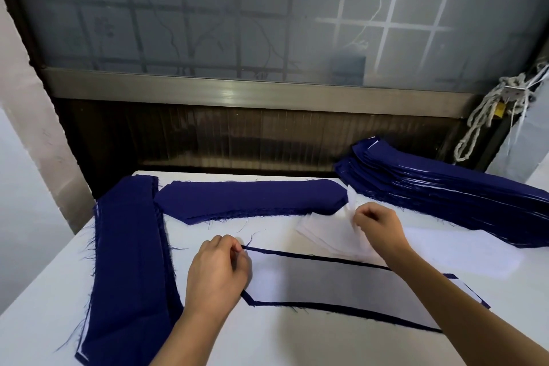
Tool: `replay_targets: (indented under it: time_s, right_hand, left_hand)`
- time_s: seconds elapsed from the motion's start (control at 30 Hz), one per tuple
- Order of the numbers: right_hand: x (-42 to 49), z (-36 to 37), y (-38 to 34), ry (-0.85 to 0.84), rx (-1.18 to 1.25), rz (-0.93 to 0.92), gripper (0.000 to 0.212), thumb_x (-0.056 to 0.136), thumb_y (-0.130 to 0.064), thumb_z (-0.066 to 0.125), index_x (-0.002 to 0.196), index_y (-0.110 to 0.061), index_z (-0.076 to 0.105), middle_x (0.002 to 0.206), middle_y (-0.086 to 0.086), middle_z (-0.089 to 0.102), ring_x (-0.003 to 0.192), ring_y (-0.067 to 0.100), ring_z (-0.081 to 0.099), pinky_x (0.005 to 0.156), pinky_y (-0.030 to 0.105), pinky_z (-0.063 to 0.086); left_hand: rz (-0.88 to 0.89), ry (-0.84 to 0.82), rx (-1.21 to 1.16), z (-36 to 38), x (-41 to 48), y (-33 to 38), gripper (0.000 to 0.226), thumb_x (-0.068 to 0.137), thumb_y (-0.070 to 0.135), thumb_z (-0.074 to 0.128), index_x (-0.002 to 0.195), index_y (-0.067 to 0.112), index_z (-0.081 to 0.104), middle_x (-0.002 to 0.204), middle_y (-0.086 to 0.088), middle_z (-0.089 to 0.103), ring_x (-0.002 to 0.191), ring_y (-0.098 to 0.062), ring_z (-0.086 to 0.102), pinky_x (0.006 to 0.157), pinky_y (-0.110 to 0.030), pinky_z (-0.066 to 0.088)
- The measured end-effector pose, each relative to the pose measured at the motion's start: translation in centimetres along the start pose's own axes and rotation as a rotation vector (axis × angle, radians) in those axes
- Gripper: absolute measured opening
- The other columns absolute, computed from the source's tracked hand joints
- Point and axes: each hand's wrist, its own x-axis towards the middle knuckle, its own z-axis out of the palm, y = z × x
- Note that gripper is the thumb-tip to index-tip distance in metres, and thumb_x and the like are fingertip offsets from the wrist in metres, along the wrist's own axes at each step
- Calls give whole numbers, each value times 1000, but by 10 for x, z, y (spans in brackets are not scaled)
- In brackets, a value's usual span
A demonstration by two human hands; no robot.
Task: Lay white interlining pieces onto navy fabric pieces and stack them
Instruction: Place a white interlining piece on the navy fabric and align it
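The left hand [218, 270] pinches the end of one navy piece [326, 307] lying under one white interlining piece [326, 285]. The right hand [377, 226] pinches one sheet [351, 202] from the interlining stack [320, 235] beneath it. Three navy piles surround them: left pile [130, 261], far pile [252, 199], right pile [445, 190].

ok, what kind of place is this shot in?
Likely a small garment workshop's prep table: stacks of identically cut navy fabric pieces, a pile of white interlining, and the left hand pinching a covered navy piece while the right hand pinches an interlining sheet.
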Motion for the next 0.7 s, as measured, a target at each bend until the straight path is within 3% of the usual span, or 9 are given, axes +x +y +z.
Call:
replay_targets:
  time_s: [0.2, 0.3, 0.4, 0.5, 0.53, 0.6, 0.7]
  right_hand:
    - [-33, 2, -36, 19, -13, -166, 11, 78, -12, 65, 72, -20, 62, 73, -4, 61, 62, 6, 55, 55, 21, 48]
    - [-63, 22, -53, -34, -196, -320, 13, 79, -16, 67, 74, -25, 59, 78, -8, 57, 71, 8, 54, 61, 21, 47]
    - [-94, 52, -63, -34, -383, -573, 9, 75, -14, 65, 72, -18, 58, 79, -6, 55, 74, 11, 50, 64, 23, 42]
    - [-119, 82, -65, -62, -568, -709, 3, 70, -15, 61, 72, -15, 59, 77, -2, 54, 72, 18, 50, 65, 29, 45]
    - [-124, 89, -63, -89, -599, -739, 5, 69, -16, 60, 73, -15, 58, 79, -1, 54, 73, 19, 50, 66, 31, 47]
    - [-126, 99, -56, -158, -600, -766, 11, 72, -20, 58, 82, -16, 58, 89, -2, 55, 82, 19, 52, 76, 32, 46]
    - [-117, 99, -51, -260, -489, -634, 27, 78, -19, 51, 105, -19, 50, 104, -3, 55, 100, 13, 44, 100, 27, 31]
  left_hand:
    - [42, 38, -123, -2, 0, 3, 22, 92, 25, 62, 74, 36, 53, 77, 23, 59, 83, -2, 52, 64, -20, 42]
    - [96, 14, -219, -4, -2, 6, 37, 99, 52, 43, 74, 31, 60, 75, 17, 63, 86, -6, 55, 73, -31, 48]
    - [70, -100, -501, -3, -6, 7, 62, 100, 60, 23, 74, 27, 68, 80, 9, 68, 86, -11, 62, 81, -33, 47]
    - [4, -276, -641, 0, -5, 2, 79, 93, 75, 20, 79, 15, 70, 78, -10, 68, 76, -22, 65, 72, -46, 48]
    - [-8, -306, -647, 1, -5, 1, 78, 92, 75, 29, 81, 10, 69, 75, -14, 66, 72, -25, 64, 69, -51, 49]
    - [-6, -318, -643, 3, -5, 2, 54, 91, 59, 49, 78, 9, 67, 70, -18, 59, 64, -26, 57, 64, -56, 50]
    - [41, -276, -558, 3, -5, 6, 26, 88, 39, 53, 84, 23, 74, 73, -4, 66, 70, -22, 65, 66, -51, 55]
